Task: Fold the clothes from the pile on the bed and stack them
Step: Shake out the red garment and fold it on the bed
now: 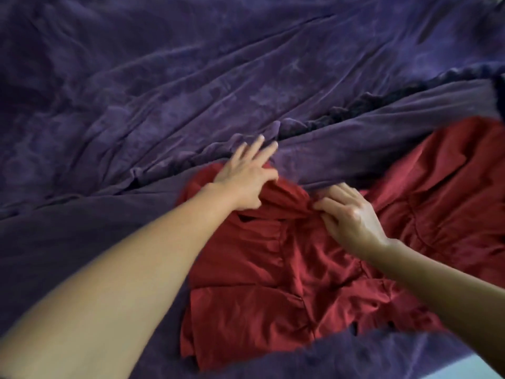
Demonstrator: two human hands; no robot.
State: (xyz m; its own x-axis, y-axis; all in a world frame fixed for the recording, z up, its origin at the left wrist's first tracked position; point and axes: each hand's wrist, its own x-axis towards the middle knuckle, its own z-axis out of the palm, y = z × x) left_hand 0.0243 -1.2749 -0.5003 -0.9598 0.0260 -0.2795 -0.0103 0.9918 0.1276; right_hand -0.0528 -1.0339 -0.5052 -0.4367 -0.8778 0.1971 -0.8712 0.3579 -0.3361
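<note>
Pinching the red garment (273, 255) at twelve o'clock, left hand (246, 177) and right hand (352, 217) may drag the purple bedsheet (164, 91) into the fold.

Bedroom, probably — rumpled purple-sheeted bed (169, 86)

No legible text or labels.
</note>
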